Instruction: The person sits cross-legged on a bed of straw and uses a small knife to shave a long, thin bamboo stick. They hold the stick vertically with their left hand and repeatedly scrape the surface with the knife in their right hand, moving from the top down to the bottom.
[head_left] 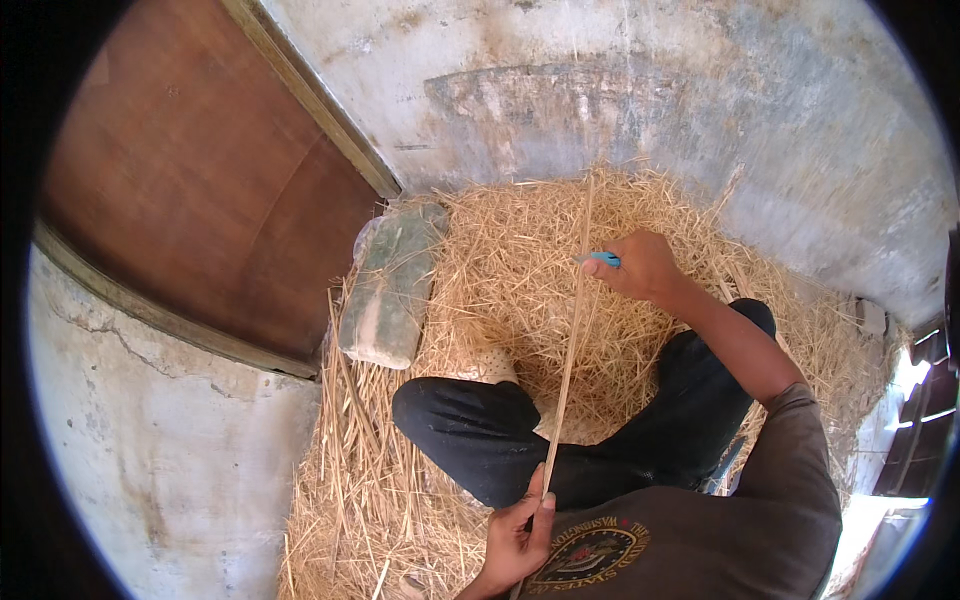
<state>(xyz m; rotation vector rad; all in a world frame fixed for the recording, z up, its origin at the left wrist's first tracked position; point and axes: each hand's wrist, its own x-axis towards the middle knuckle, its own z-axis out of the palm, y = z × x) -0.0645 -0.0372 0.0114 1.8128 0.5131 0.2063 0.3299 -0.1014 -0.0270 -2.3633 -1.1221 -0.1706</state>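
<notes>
A long, thin, pale bamboo-like strip (566, 390) runs from my lap up over the straw, tilted slightly to the right. Its lower end is pinched between the thumb and fingers of my left hand (520, 535), close to my shirt. Farther out, my right hand (642, 266) is closed around a small knife with a blue handle (605, 258). The knife's tip points left and is at the strip's right edge; whether the blade touches it, I cannot tell. My crossed legs in dark trousers (470, 425) lie below the strip.
Loose straw (500, 260) and shavings cover the floor around me. Longer stalks (370, 430) lie at the left, beside a greenish block-like slab (390, 290). A brown door panel (200, 170) stands at the far left, with a stained wall (680, 120) ahead.
</notes>
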